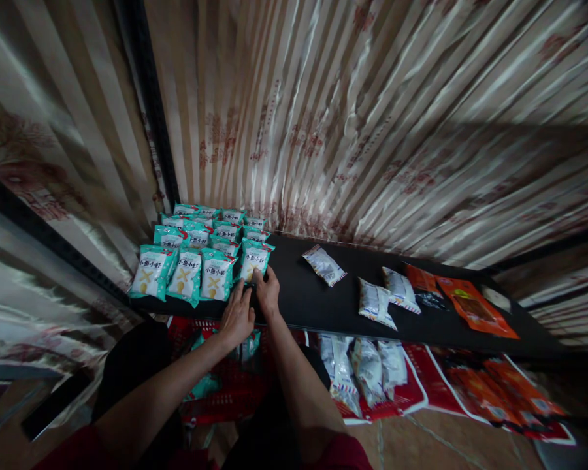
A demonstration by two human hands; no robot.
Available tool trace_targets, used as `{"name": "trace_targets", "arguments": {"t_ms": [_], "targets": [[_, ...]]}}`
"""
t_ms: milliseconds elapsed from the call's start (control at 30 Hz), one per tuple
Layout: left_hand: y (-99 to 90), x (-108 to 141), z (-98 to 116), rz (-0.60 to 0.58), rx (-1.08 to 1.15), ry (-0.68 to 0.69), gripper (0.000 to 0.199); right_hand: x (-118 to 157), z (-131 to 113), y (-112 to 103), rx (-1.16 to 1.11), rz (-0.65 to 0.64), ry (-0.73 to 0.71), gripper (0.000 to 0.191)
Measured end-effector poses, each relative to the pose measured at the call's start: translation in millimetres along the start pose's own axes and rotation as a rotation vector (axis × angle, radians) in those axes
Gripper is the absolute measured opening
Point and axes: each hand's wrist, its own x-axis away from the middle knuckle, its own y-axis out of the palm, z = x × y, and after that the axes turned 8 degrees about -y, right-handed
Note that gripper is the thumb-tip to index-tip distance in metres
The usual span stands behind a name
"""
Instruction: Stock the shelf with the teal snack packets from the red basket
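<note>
Rows of teal and white snack bags lean upright at the left end of the black shelf. At the front row's right end stands one snack bag. My right hand is closed on its lower right part, thumb on the front; some fingers are hidden. My left hand has its fingers stretched toward the bag's lower left edge, with the fingertips at or very near it. Whether those fingertips press on it I cannot tell.
White snack bags and an orange packet lie on the shelf to the right. Below are red baskets with more bags. A pleated patterned curtain hangs behind, with a dark post at left.
</note>
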Motion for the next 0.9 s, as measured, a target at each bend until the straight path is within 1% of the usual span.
{"name": "trace_targets", "arguments": {"t_ms": [233, 433, 600, 733, 900], "targets": [[-4.7, 0.1, 2.7, -0.034, -0.057, -0.015, 0.050, -1.4, 1.4, 5.0, 0.017, -0.019, -0.020, 0.038], [-6.6, 0.2, 4.4, -0.031, -0.042, -0.021, 0.052, -2.3, 1.4, 2.0, 0.057, -0.042, -0.008, 0.040], [-3.8, -1.1, 1.6, -0.021, -0.048, -0.014, 0.051, -1.4, 0.6, 1.3, 0.067, -0.068, -0.016, 0.040], [-1.3, 0.4, -0.3, -0.022, -0.066, -0.023, 0.052, 3.8, 1.0, 1.4, 0.062, -0.042, -0.026, 0.047], [-2.2, 7.7, 3.3, -0.036, -0.088, 0.019, 0.052, 17.6, 2.1, 0.1, 0.123, 0.039, -0.040, 0.051]]}}
